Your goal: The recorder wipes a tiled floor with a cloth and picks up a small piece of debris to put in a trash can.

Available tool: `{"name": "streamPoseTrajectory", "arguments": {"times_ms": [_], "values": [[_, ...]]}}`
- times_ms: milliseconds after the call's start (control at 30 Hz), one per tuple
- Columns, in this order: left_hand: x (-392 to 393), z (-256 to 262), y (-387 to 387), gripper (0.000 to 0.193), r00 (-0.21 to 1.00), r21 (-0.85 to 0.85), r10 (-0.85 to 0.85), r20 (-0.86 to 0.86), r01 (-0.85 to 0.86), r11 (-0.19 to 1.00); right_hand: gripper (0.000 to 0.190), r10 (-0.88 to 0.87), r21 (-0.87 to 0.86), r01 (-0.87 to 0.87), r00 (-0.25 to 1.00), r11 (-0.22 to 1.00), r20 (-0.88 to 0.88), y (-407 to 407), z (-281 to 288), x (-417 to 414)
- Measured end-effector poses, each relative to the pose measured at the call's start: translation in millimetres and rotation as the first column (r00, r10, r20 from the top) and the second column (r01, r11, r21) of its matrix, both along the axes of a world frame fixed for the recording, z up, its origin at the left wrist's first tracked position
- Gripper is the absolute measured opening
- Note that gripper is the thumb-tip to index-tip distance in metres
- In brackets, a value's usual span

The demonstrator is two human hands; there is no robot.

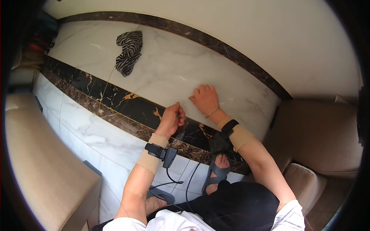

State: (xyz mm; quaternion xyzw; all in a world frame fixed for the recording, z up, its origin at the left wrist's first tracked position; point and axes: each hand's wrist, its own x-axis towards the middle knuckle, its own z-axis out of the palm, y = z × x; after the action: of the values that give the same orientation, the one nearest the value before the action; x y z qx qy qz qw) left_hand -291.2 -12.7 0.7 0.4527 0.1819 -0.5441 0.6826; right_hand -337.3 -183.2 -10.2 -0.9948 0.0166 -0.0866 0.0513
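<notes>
My left hand is held over the dark marble border, its fingers curled in; whether something small sits inside them cannot be told. To its right, my right hand is palm down over the pale marble floor, fingers bent, with a thin bracelet at the wrist. Both forearms wear tan knit cuffs with black straps, and a black device with a cable is on the left one. A zebra-patterned cloth lies crumpled on the pale marble, up and to the left of both hands.
Tan upholstered seats stand at the left and right. A pale wall with a dark marble skirting runs along the far side. Below are my sandalled feet, with loose black cable beside them. Blurred dark items sit at the upper left.
</notes>
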Motion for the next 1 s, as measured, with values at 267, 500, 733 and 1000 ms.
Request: {"name": "streamPoseTrajectory", "arguments": {"times_ms": [267,500,733,1000], "values": [[0,0,-5,0.030,0.999,0.013,-0.026,0.024,0.026,1.000,0.003,0.171,-0.011,-0.171,0.984,0.985,0.046,8,-5,4],[-11,-3,-11,0.029,0.997,-0.014,0.048,0.055,-0.047,0.999,0.011,0.137,0.354,-0.140,0.990,0.925,0.034,54,36,-28],[-8,-4,1,0.029,0.997,0.038,0.063,0.035,-0.064,0.997,0.015,0.134,0.461,-0.159,0.987,0.873,0.088,31,47,-38],[-5,3,1,0.030,1.000,0.013,0.001,0.006,-0.001,1.000,0.041,0.081,-0.050,-0.087,0.990,0.995,-0.116,10,16,-38]]}}
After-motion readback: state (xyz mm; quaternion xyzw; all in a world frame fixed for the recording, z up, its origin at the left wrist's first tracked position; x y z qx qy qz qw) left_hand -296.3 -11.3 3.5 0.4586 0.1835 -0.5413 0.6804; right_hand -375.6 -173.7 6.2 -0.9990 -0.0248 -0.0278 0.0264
